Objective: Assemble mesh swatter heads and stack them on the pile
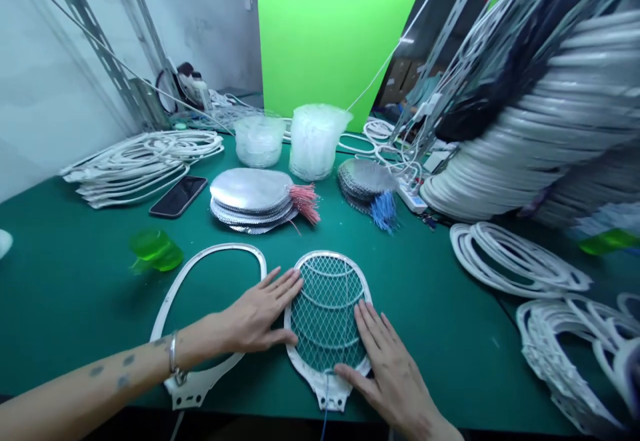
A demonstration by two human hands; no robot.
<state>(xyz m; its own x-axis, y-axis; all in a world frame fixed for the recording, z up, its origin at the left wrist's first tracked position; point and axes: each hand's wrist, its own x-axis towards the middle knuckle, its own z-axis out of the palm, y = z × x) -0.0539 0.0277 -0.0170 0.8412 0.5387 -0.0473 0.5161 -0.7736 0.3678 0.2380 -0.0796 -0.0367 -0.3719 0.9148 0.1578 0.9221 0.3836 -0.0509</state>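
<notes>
dark phone (179,196) flat on green table (425,268); bright green panel (340,34) behind; white power strip (411,197) farther right.

On my feed's left I see a pale bluish-white wall (30,94) behind slotted grey metal uprights (93,38); a bright lime-green panel (340,34) rises beyond the dark-green surface (420,261).

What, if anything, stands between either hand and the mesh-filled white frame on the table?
Nothing visible does: the left hand and the right hand lie at opposite sides of the mesh-filled white frame, over its rim. The open white frame lies to its left, beneath the left forearm, not in between.
</notes>
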